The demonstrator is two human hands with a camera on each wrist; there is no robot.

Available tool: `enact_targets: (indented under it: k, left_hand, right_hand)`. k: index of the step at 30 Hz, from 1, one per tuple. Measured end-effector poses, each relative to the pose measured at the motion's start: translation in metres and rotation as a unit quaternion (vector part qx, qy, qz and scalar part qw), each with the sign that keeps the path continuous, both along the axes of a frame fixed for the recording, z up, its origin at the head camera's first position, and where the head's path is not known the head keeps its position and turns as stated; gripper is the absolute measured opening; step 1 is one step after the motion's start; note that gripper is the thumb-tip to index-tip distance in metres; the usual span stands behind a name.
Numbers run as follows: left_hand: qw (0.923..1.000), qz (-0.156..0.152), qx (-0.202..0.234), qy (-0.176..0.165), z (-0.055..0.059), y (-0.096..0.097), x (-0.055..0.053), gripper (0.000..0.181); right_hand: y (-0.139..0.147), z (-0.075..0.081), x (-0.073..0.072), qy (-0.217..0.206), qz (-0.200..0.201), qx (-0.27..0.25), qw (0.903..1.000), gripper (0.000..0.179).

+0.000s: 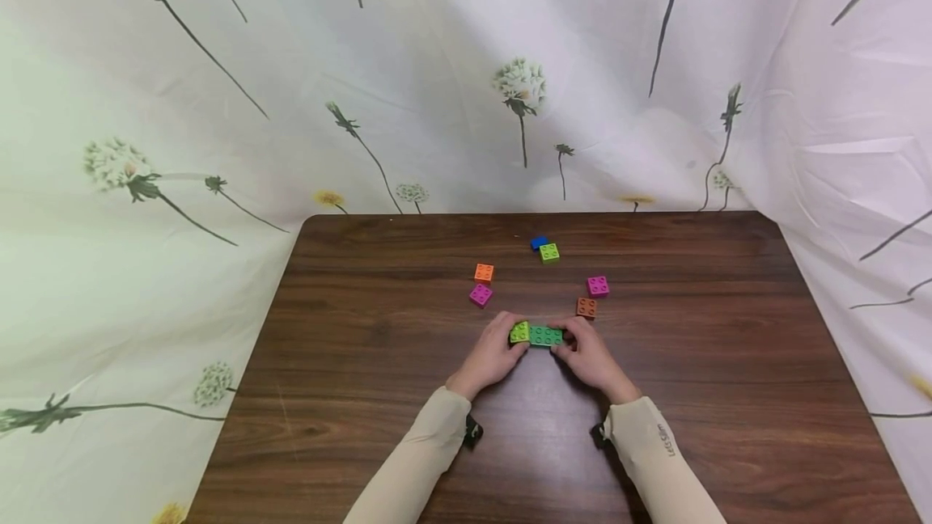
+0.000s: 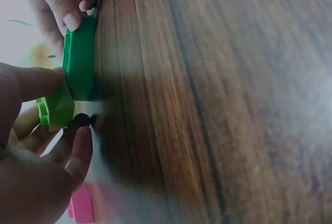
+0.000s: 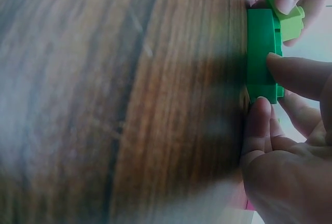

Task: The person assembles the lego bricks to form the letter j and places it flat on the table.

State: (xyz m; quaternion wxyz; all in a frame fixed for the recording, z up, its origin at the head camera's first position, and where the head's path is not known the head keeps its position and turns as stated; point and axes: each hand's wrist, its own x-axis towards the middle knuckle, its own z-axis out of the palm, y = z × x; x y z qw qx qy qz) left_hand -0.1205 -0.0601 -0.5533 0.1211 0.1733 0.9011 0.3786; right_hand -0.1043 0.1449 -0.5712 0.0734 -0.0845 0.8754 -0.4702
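Observation:
My left hand (image 1: 493, 352) pinches a lime green toy brick (image 2: 56, 108) between thumb and fingers. The lime brick is tilted against the left end of a longer dark green brick (image 3: 261, 53), which sits on the table. At that brick's other end, my right hand (image 1: 588, 356) grips it with thumb and fingers. In the right wrist view, the lime brick's lower edge meets the top of the green one near its end; whether the studs are engaged I cannot tell.
Beyond the hands on the brown wooden table (image 1: 364, 362) lie an orange brick (image 1: 484, 272), a magenta brick (image 1: 480, 295), a blue brick (image 1: 539, 243), another lime brick (image 1: 549, 253), a second magenta brick (image 1: 598, 286) and a brown brick (image 1: 586, 308). A flowered cloth (image 1: 437, 103) hangs behind.

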Motion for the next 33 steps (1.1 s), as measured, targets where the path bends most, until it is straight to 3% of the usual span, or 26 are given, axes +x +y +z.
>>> enact_targets:
  k: [10,16,26,33]
  left_hand:
    - [0.9988,-0.025,-0.041,-0.004,0.007,0.002,-0.003,0.043]
    - [0.9934,-0.062,-0.096,0.008,0.013,0.005,-0.005,0.045]
    - [0.9872,-0.081,-0.137,0.007,0.018,0.007,-0.009,0.043]
    - [0.9743,-0.110,-0.194,0.029,0.026,0.010,-0.013,0.042]
  right_hand:
    - [0.000,-0.001,0.000,-0.004,0.005,0.000,1.0000,0.033]
    - [0.001,-0.001,0.000,-0.009,0.003,0.000,1.0000,0.033]
    - [0.002,-0.001,-0.001,-0.006,0.007,0.000,1.0000,0.034]
    - [0.001,-0.002,-0.001,-0.002,0.007,-0.002,1.0000,0.034]
